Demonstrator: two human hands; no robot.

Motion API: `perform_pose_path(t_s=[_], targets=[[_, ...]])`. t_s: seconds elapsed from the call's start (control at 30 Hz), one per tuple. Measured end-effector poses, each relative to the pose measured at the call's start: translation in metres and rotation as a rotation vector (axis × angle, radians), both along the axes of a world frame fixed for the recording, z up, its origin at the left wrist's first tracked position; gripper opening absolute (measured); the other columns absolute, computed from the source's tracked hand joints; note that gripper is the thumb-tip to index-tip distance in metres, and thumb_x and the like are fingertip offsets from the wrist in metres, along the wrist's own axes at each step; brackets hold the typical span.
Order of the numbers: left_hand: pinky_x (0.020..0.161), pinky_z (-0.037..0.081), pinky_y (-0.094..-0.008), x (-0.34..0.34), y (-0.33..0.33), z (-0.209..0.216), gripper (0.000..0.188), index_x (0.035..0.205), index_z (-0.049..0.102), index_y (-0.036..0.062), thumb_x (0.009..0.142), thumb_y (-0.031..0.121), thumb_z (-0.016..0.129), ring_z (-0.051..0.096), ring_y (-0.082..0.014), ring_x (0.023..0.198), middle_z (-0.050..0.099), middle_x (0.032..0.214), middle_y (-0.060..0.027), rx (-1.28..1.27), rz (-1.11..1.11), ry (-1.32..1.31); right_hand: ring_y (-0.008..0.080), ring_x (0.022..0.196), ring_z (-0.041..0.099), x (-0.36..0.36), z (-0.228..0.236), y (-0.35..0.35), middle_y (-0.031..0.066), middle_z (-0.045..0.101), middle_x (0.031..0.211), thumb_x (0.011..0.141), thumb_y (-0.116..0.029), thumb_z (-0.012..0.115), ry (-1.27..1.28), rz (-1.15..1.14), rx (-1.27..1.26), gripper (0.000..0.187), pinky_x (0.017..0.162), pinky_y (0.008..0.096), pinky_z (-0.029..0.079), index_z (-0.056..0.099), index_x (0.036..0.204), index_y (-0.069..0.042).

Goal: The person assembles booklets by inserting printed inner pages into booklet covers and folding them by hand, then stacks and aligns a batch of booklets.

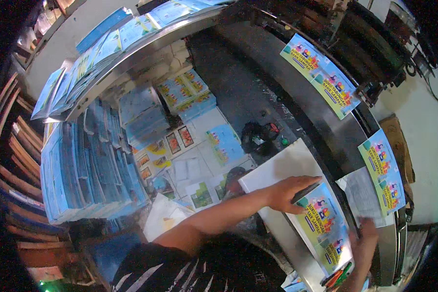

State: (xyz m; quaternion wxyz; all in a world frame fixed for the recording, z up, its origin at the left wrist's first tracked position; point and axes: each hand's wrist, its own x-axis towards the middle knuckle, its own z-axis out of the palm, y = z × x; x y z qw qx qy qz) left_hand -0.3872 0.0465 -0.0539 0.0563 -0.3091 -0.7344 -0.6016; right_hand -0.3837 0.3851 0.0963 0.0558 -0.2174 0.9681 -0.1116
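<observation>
My left hand [286, 194] reaches across a white board [287, 168] to the top corner of a printed cover sheet [322, 219]. A dark narrow shape lies between its thumb and fingers, too unclear to name. The sheet is blue and yellow with cartoon figures, on what looks like a small pile. My right hand [367, 239] is along the sheet's right side, below a whitish paper [365, 194]. Its fingers are smeared, so any grip is hidden. Several pens or slim coloured tools [337, 277] are beside the sheet's lower end, near my right wrist.
Similar printed sheets lie on the metal machine bed: a longer one [321, 75] and another [383, 170] at right. Tall stacks of blue booklets [92, 170] stand at left. Further copies line a curved metal rail [146, 44]. A dark machine [370, 44] rises at far right.
</observation>
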Motion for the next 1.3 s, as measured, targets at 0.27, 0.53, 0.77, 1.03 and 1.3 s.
perform_pose_path(t_s=[0.27, 0.53, 0.77, 1.03, 1.3], targets=[[0.117, 0.025, -0.0479, 0.002, -0.001, -0.004, 0.100, 0.156, 0.018, 0.0082, 0.081, 0.049, 0.071, 0.034, -0.0399, 0.141, 0.033, 0.154, -0.0216, -0.125, 0.013, -0.170, 0.0416, 0.117, 0.052, 0.056, -0.016, -0.042, 0.0228, 0.050, 0.130, 0.050, -0.025, 0.092, -0.065, 0.113, 0.088, 0.090, 0.096, 0.0449, 0.049, 0.054, 0.128, 0.001], [0.118, 0.022, -0.0420, 0.003, 0.000, -0.014, 0.093, 0.153, 0.023, -0.0011, 0.089, 0.056, 0.059, 0.031, -0.0353, 0.144, 0.034, 0.154, -0.0236, 0.136, -0.073, -0.180, 0.0411, 0.109, 0.058, 0.056, 0.012, -0.030, 0.0207, 0.054, 0.127, 0.067, -0.027, 0.084, -0.299, 0.187, -0.018, 0.075, 0.095, 0.0453, 0.051, 0.055, 0.133, -0.008], [0.117, 0.024, -0.0382, 0.005, -0.003, -0.020, 0.104, 0.152, 0.025, -0.0028, 0.086, 0.071, 0.055, 0.034, -0.0271, 0.142, 0.038, 0.152, -0.0182, 0.337, -0.044, -0.350, 0.0381, 0.116, 0.052, 0.066, 0.000, -0.056, 0.0186, 0.051, 0.130, 0.072, -0.039, 0.081, -0.149, 0.141, 0.132, 0.074, 0.097, 0.0457, 0.045, 0.054, 0.131, -0.003], [0.115, 0.029, -0.0394, -0.003, 0.003, -0.012, 0.096, 0.152, 0.026, -0.0025, 0.091, 0.067, 0.048, 0.044, -0.0282, 0.135, 0.046, 0.145, -0.0188, 0.377, -0.034, -0.305, 0.0358, 0.114, 0.050, 0.096, -0.038, -0.057, 0.0150, 0.050, 0.128, 0.070, -0.037, 0.081, 0.104, 0.038, 0.190, 0.073, 0.094, 0.0464, 0.045, 0.055, 0.128, -0.002], [0.114, 0.029, -0.0396, 0.000, 0.000, -0.012, 0.102, 0.151, 0.026, -0.0046, 0.090, 0.074, 0.044, 0.046, -0.0279, 0.132, 0.046, 0.144, -0.0198, 0.410, -0.025, -0.311, 0.0343, 0.105, 0.063, 0.063, 0.013, -0.034, 0.0167, 0.066, 0.109, 0.079, -0.016, 0.075, -0.179, 0.061, -0.133, 0.042, 0.088, 0.0425, 0.051, 0.065, 0.117, -0.004]])
